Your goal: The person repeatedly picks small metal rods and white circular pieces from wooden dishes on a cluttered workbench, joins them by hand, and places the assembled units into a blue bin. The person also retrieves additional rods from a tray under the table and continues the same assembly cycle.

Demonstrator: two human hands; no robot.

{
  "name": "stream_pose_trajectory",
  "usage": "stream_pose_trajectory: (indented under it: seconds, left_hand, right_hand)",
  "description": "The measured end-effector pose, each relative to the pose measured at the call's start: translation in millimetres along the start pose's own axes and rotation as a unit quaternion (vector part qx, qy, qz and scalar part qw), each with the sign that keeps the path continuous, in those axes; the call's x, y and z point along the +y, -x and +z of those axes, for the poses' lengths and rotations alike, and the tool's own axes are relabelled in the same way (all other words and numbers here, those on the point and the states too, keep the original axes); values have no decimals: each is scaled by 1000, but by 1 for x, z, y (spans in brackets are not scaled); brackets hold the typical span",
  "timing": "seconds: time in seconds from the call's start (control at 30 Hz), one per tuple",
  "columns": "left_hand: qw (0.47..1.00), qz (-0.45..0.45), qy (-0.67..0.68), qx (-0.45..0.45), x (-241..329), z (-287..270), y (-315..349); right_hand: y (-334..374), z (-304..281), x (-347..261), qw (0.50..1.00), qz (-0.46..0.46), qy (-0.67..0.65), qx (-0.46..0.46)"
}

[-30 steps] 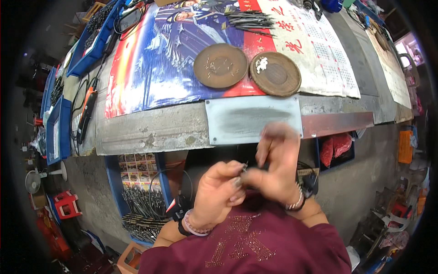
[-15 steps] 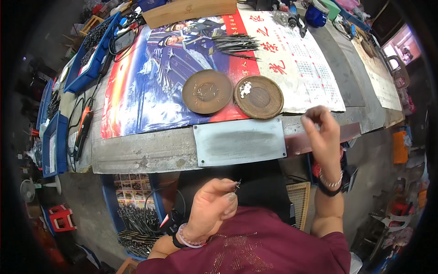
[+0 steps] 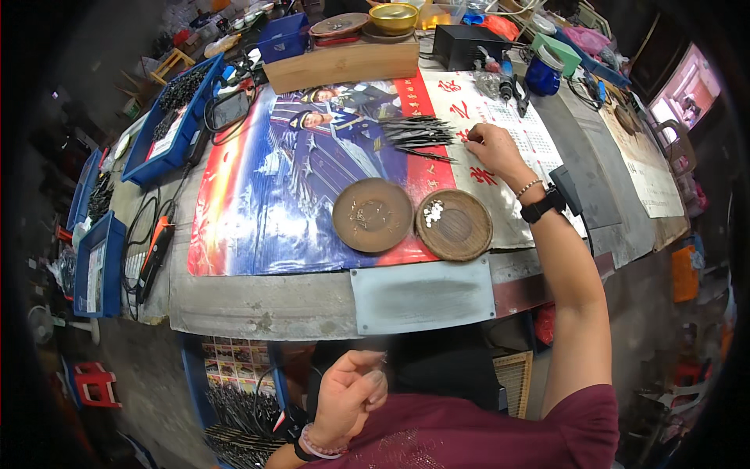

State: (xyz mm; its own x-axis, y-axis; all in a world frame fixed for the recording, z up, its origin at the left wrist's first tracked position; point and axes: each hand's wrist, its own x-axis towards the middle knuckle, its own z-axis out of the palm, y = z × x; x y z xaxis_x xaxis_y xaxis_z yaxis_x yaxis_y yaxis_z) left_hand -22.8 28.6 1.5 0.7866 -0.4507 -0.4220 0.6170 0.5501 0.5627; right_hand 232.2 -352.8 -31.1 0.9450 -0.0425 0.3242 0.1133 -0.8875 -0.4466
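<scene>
My right hand (image 3: 500, 152) is stretched far over the table, its curled fingertips just right of a loose pile of dark, slender, pointed sticks (image 3: 418, 134). Whether anything is between those fingers is hidden. Low in front of my body, my left hand (image 3: 355, 395) is closed in a pinch; what it holds is too small and blurred to name. Two round brown dishes stand between the hands. The left dish (image 3: 372, 238) carries small thin bits, while the woven-looking right one (image 3: 469, 234) has small white pieces (image 3: 433, 212) along its left side.
A pale metal plate (image 3: 426, 301) lies at the table's front edge. A printed poster (image 3: 258, 219) covers the tabletop. Blue trays (image 3: 99, 270) and an orange-black tool (image 3: 155, 258) lie left. A wooden board (image 3: 344, 66), a black box (image 3: 469, 47) and a blue jar (image 3: 544, 72) stand behind.
My right hand has moved forward from the table's front right to the dark sticks. My left hand stays low, still pinched. The view has tilted up, showing more of the table's back.
</scene>
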Motion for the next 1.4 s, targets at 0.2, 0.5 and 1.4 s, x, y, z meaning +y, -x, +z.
stream_pose_trajectory:
  seconds: [0.2, 0.5, 1.4]
  left_hand:
    - [1000, -3, -12, -15, 1, -2, -9]
    - [998, 45, -24, -27, -1, 6, -13]
    - [977, 108, -92, -161, -32, 18, -3]
  right_hand:
    - [-19, 11, 9, 998, 24, 42, -39]
    - [33, -45, -58, 943, 84, -322, -4]
    - [263, -14, -192, 559, 153, -798, -165]
